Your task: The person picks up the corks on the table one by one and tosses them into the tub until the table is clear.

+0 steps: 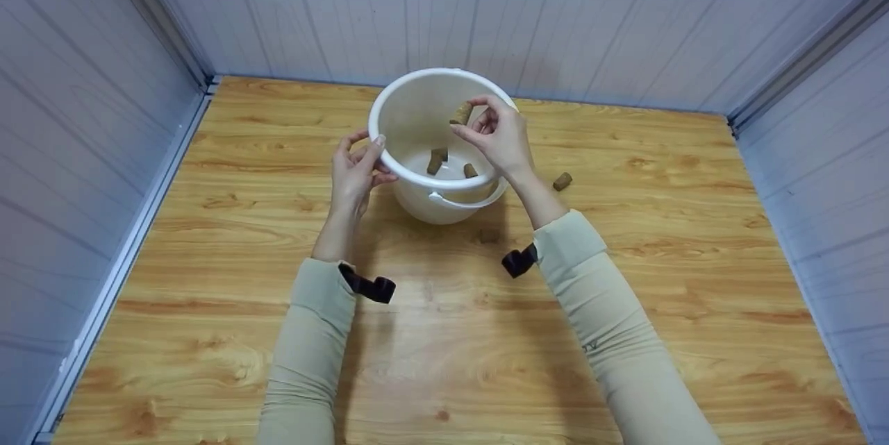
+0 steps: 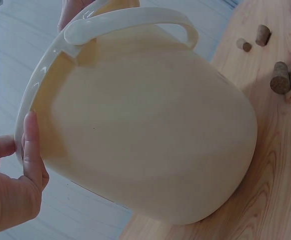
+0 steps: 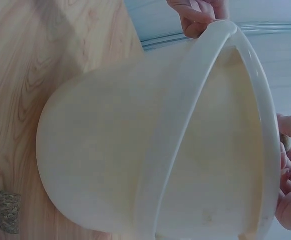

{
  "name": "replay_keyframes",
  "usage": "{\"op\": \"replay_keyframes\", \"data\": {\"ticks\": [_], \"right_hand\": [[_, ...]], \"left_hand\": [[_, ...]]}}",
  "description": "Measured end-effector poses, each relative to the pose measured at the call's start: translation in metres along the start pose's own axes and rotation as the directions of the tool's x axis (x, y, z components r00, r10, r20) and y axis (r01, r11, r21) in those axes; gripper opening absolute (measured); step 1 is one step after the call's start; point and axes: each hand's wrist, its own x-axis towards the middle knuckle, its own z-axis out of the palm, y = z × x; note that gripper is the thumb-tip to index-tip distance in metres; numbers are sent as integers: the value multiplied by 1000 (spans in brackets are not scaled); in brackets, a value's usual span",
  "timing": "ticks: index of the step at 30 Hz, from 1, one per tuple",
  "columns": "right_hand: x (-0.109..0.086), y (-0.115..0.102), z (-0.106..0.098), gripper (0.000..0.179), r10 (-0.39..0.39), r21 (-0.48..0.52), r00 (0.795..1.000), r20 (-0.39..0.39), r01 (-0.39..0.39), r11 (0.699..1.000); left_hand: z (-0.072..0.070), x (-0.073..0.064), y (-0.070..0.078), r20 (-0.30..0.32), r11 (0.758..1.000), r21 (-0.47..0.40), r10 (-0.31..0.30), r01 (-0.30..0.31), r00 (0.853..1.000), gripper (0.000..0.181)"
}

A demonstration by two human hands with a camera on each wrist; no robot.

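A white plastic bucket [image 1: 444, 203] stands upright, its handle [image 1: 472, 202] hanging down at the near side. My left hand [image 1: 354, 171] grips the rim at the left, thumb on top and fingers outside; the left wrist view shows this hand [image 2: 20, 180] on the rim too. Over the bucket's mouth, my right hand [image 1: 501, 138] pinches a cork [image 1: 462, 113] between thumb and fingers. Inside, on the bottom, lie a few more corks [image 1: 435, 162], one apart from the others. From the right wrist camera, the held cork [image 3: 285, 142] is mostly hidden by the fingers.
On the wood-grain surface, one loose cork [image 1: 562, 181] lies right of the bucket and another cork [image 1: 489, 235] in front of it. The left wrist view shows a third, smaller-looking cork [image 2: 244, 45]. Pale panel walls [image 1: 486, 14] close off the back and both sides.
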Motion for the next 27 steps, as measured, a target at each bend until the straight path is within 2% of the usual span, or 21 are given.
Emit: {"op": "replay_keyframes", "data": {"ticks": [8,16,21,27], "right_hand": [[7,-3,4,39,17,-28,1000,8,-17,999],[7,-4,6,61,64,-97,995,81,-56,994],[5,-1,6,54,55,-73,997,61,-50,996],[4,1,5,49,49,-77,998,48,-45,996]], "left_hand": [[1,0,1,-12,1000,13,-15,16,1000,34],[1,0,1,-5,1000,0,-16,16,1000,34],[1,0,0,10,1000,-22,-5,5,1000,34],[1,1,0,-9,1000,1,-14,14,1000,34]]}}
